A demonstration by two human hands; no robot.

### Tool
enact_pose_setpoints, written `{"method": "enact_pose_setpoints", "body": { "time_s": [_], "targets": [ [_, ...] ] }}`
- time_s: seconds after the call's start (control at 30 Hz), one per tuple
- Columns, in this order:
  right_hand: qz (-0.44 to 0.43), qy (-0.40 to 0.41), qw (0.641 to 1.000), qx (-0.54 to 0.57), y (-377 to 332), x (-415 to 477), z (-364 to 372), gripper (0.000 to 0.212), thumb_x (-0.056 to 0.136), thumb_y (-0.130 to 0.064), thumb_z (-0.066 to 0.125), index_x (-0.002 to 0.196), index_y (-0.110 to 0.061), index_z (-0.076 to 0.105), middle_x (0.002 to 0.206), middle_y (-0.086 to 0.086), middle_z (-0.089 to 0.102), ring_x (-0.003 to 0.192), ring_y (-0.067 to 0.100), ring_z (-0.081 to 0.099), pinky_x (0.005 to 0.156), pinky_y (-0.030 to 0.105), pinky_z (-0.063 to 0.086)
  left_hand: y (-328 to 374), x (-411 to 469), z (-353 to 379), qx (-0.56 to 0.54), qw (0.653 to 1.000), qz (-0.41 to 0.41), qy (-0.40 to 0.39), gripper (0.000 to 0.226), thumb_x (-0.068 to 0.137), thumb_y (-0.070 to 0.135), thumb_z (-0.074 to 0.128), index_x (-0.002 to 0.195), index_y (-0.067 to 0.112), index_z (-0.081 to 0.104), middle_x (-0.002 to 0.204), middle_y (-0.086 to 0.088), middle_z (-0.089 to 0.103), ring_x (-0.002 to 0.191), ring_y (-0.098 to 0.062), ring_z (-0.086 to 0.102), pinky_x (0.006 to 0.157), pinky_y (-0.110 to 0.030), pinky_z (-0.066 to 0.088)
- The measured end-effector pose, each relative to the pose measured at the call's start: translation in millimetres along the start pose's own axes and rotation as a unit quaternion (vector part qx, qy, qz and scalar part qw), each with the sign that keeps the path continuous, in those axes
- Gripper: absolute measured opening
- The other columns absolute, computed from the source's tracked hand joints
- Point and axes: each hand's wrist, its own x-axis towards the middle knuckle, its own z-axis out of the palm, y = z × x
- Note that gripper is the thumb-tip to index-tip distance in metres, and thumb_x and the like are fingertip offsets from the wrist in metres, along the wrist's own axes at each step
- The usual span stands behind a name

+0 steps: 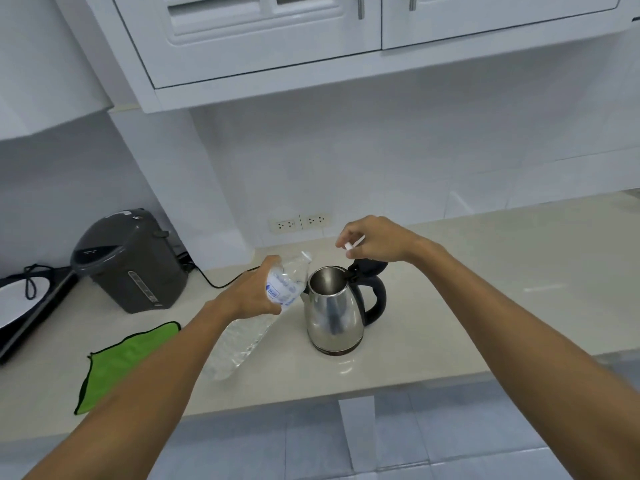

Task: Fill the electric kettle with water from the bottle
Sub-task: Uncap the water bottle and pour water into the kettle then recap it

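A steel electric kettle (pixel 334 317) with a black handle stands on the pale counter (pixel 467 289), its lid tipped open at the back. My left hand (pixel 254 292) grips a clear plastic water bottle (pixel 287 284) around its label. The bottle is tilted, its uncapped neck pointing up and right toward the kettle's rim, just left of the opening. No water stream shows. My right hand (pixel 372 240) hovers above the kettle's lid and pinches a small white bottle cap (pixel 350 244) between the fingertips.
A grey hot-water dispenser (pixel 130 259) stands at the back left with its black cord running along the counter. A green cloth (pixel 128 358) lies at the front left. A black appliance (pixel 24 306) sits at the far left edge. Wall sockets (pixel 299 221) are behind the kettle; white cabinets hang overhead.
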Motion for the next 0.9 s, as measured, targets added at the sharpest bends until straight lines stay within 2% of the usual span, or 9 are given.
{"method": "enact_pose_setpoints", "body": {
  "time_s": [0.13, 0.27, 0.43, 0.6, 0.7, 0.8, 0.9],
  "targets": [
    [0.017, -0.001, 1.000, 0.016, 9, 4, 8, 0.023, 0.087, -0.017, 0.073, 0.108, -0.025, 0.075, 0.114, -0.002, 0.073, 0.104, 0.009, 0.067, 0.095, 0.030, 0.051, -4, 8, 3, 0.024, 1.000, -0.007, -0.018, 0.099, 0.069, 0.025, 0.088, 0.146, 0.040, 0.028, 0.092, -0.005, 0.067, 0.081, -0.024, 0.067, 0.073, -0.046, 0.061],
    [0.024, -0.002, 1.000, 0.013, 14, 8, 14, 0.022, 0.088, -0.018, 0.073, 0.109, -0.025, 0.074, 0.114, -0.001, 0.072, 0.105, 0.011, 0.066, 0.094, 0.029, 0.051, -6, 14, 7, 0.051, 0.998, -0.019, -0.043, 0.103, 0.066, 0.029, 0.084, 0.149, 0.045, 0.024, 0.088, -0.008, 0.064, 0.081, -0.026, 0.063, 0.065, -0.040, 0.055],
    [0.037, -0.004, 0.999, 0.017, 23, 10, 23, 0.023, 0.088, -0.019, 0.073, 0.110, -0.025, 0.074, 0.107, 0.001, 0.070, 0.100, 0.013, 0.064, 0.093, 0.030, 0.050, -10, 23, 5, 0.075, 0.995, -0.019, -0.070, 0.103, 0.067, 0.029, 0.085, 0.151, 0.040, 0.025, 0.091, -0.005, 0.062, 0.088, -0.025, 0.061, 0.063, -0.034, 0.048],
    [0.040, -0.004, 0.999, 0.029, 31, 13, 30, 0.021, 0.087, -0.019, 0.074, 0.107, -0.028, 0.073, 0.093, -0.007, 0.064, 0.093, 0.010, 0.062, 0.086, 0.025, 0.047, -13, 28, 1, 0.094, 0.991, -0.020, -0.096, 0.104, 0.071, 0.029, 0.088, 0.153, 0.036, 0.025, 0.087, -0.004, 0.062, 0.084, -0.024, 0.063, 0.068, -0.036, 0.054],
    [0.043, -0.001, 0.999, 0.027, 35, 14, 32, 0.022, 0.088, -0.019, 0.073, 0.108, -0.026, 0.074, 0.101, 0.002, 0.068, 0.099, 0.017, 0.065, 0.090, 0.029, 0.051, -12, 29, -1, 0.095, 0.989, -0.020, -0.112, 0.104, 0.073, 0.027, 0.087, 0.154, 0.036, 0.024, 0.079, -0.004, 0.057, 0.075, -0.022, 0.059, 0.068, -0.039, 0.056],
    [0.044, 0.002, 0.999, 0.026, 38, 16, 34, 0.024, 0.088, -0.019, 0.073, 0.112, -0.023, 0.074, 0.107, 0.003, 0.070, 0.103, 0.017, 0.066, 0.094, 0.030, 0.052, -12, 31, -1, 0.104, 0.986, -0.024, -0.126, 0.105, 0.073, 0.028, 0.088, 0.155, 0.037, 0.023, 0.086, -0.006, 0.060, 0.084, -0.025, 0.064, 0.077, -0.043, 0.059],
    [0.047, 0.005, 0.999, 0.023, 41, 18, 36, 0.025, 0.089, -0.019, 0.073, 0.113, -0.022, 0.074, 0.108, 0.001, 0.071, 0.102, 0.014, 0.065, 0.092, 0.026, 0.050, -11, 33, -2, 0.108, 0.984, -0.027, -0.138, 0.104, 0.073, 0.027, 0.088, 0.154, 0.038, 0.024, 0.082, -0.003, 0.057, 0.073, -0.020, 0.060, 0.070, -0.039, 0.057]
  ]
}}
